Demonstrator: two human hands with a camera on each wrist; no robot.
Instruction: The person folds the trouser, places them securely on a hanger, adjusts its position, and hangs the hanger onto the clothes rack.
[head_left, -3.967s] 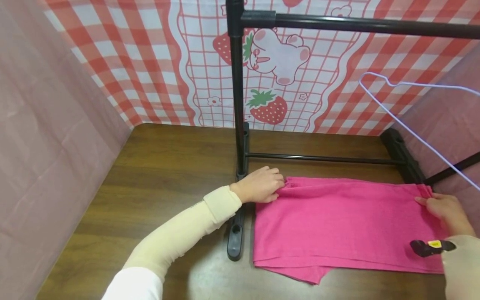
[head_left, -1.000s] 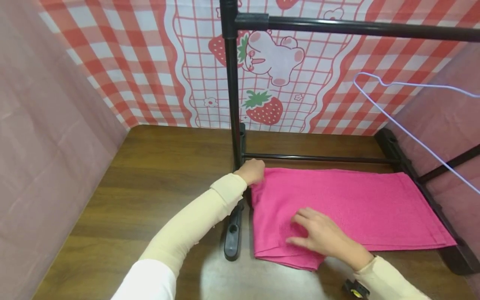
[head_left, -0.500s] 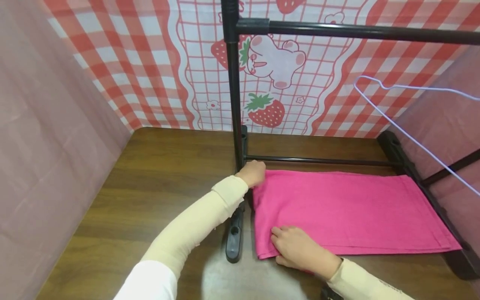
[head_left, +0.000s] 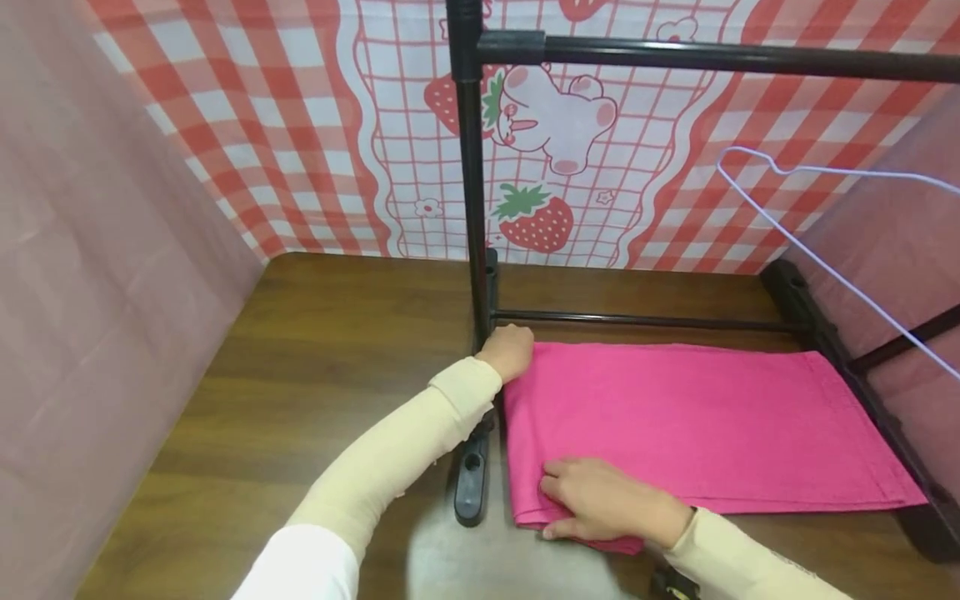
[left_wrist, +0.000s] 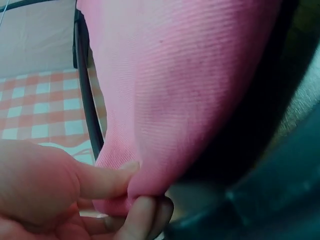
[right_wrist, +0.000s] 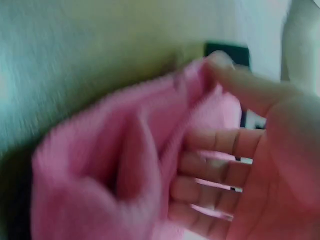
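Pink pants (head_left: pixel 697 425) lie folded lengthwise on the table, with a small flap at the near left edge. At their far left corner my left hand (head_left: pixel 508 353) grips the cloth. The left wrist view shows that hand's thumb and fingers (left_wrist: pixel 137 220) pinching a gathered fold. My right hand (head_left: pixel 603 500) holds the near left corner, its fingers bent over the cloth. In the right wrist view, which is blurred, the thumb meets the fabric's edge and the fingers (right_wrist: pixel 210 170) lie against a loose fold.
A black garment rack (head_left: pixel 471 200) stands over the pants, its left foot (head_left: pixel 470 492) beside them. A lilac wire hanger (head_left: pixel 825 271) is at the right. The wooden table (head_left: pixel 300 358) extends left; a checked cloth (head_left: pixel 277 142) covers the back.
The left hand shifted left to the far corner. The right hand left the right end, reached the near left corner and took hold there. The near left flap is now mostly tucked under or covered.
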